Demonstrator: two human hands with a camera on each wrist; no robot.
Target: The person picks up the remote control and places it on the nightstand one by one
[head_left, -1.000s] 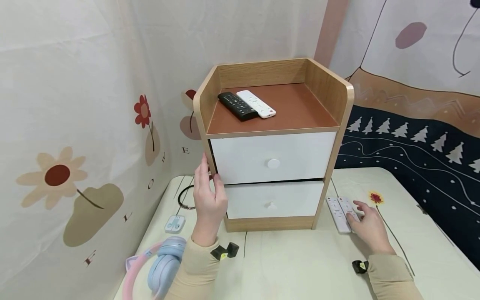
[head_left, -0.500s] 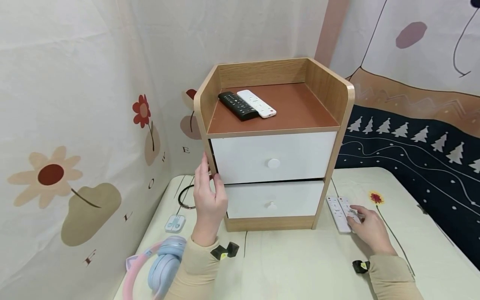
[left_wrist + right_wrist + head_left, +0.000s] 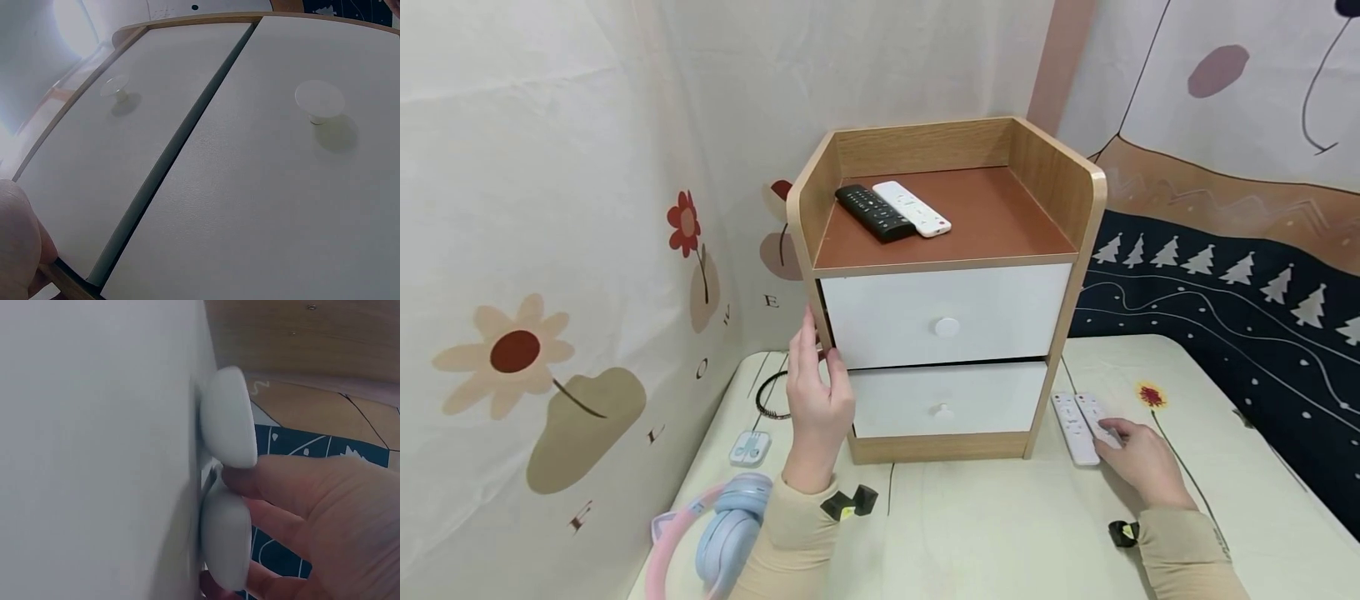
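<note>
Right hand pinches the right-hand white remote near its closer end, where it lies on the table just beside a second white remote; left hand rests, fingers extended, against the left side of the wooden cabinet. Blue-and-pink headphones lie nearest at the left, a small earphone case just beyond them. Farther back, on the cabinet's brown top, a black remote and a third white remote lie close together.
</note>
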